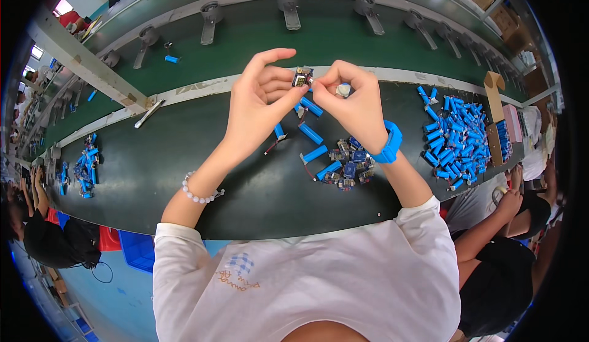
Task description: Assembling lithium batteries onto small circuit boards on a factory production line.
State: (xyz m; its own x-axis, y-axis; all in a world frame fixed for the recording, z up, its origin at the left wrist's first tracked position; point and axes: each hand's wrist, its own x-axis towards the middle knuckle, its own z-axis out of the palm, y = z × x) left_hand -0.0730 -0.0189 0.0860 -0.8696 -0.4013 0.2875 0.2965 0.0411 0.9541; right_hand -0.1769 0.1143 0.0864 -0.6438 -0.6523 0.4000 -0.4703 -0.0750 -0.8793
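Between the thumb and fingers of my left hand (253, 99) is a small circuit board (302, 76). My right hand (359, 101) pinches at the board's right edge, on a tiny whitish part that looks like a wire plug. A pale, roundish piece (343, 89) shows against the curled fingers of that hand; its kind cannot be made out. Just below the board, a blue cylindrical battery cell (311, 107) lies partly behind my hands. Further cells, such as this blue cell (311, 134), lie nearer me, beside a heap of small circuit boards (350, 169).
A large pile of blue cells (457, 139) covers the right, beside an open cardboard box (494, 139). A smaller cell pile (86, 165) lies left. Beyond the pale ledge, a green conveyor belt (257, 41) carries grey handled housings (288, 9). Co-workers sit on both sides.
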